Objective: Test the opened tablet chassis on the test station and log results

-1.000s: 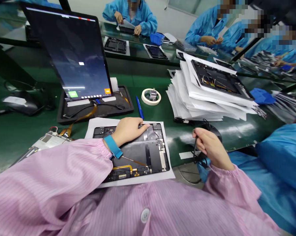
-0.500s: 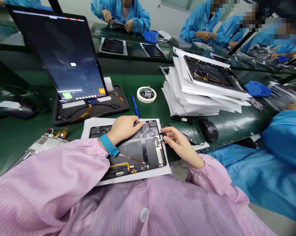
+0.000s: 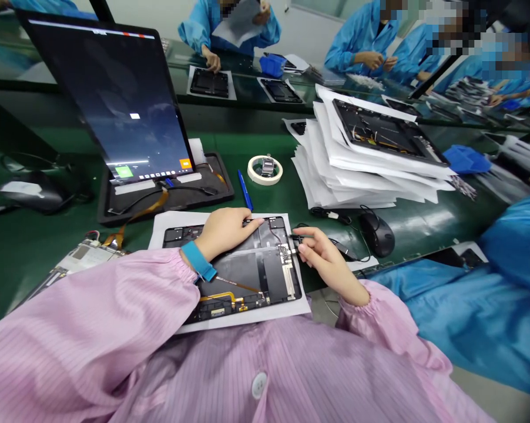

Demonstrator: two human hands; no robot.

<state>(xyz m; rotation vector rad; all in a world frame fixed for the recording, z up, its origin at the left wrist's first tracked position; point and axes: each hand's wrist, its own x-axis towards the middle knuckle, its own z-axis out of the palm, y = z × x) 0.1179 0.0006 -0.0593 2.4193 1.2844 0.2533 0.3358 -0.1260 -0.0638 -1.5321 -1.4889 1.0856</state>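
Observation:
An opened tablet housing [image 3: 242, 276] lies on a white paper sheet [image 3: 168, 226], showing black panels, a gold flex cable and a small circuit board [image 3: 285, 255] along its right side. My left hand [image 3: 225, 232], with a blue wrist strap [image 3: 198, 261] around the wrist, rests flat on the upper part of the housing and grips nothing. My right hand [image 3: 324, 258] pinches a slim black tool [image 3: 297, 237] between its fingers. The tool's tip is at the housing's upper right edge, just above the circuit board, and my fingers partly hide the tool.
Behind the housing are a blue pen [image 3: 245, 191], a tape roll [image 3: 265, 170] and an upright tablet [image 3: 110, 100] in a black tray [image 3: 159, 202]. At right stand a stack of white sheets [image 3: 331, 170] bearing another housing [image 3: 379, 132], and a black mouse [image 3: 376, 233].
My right hand has moved from beside the mouse, over to the housing's right edge, with the black tool in it. My left hand stays in place on the housing.

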